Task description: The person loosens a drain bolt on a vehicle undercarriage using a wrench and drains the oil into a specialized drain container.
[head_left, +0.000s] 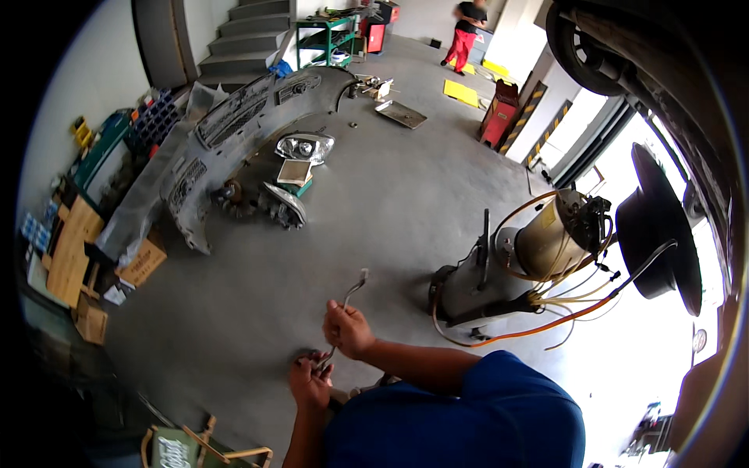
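Note:
Both my hands are in front of me, low in the middle of the view. My right hand (348, 331) is closed around a slim bent metal rod (355, 288). The rod's upper end sticks out above the fist, and whether that end is forked is too small to tell. Its lower end runs down to my left hand (311, 382), which is turned palm up with the fingers curled around that end. Something small and dark shows by the left fingers, but I cannot make it out.
A wheeled oil drainer (499, 273) with hoses stands at right, under a raised car with its wheel (585, 54). At left lie a bumper (234, 117), headlights (306, 147) and cardboard boxes (143, 262). A folding chair (175, 444) is near. A person (466, 35) stands far off.

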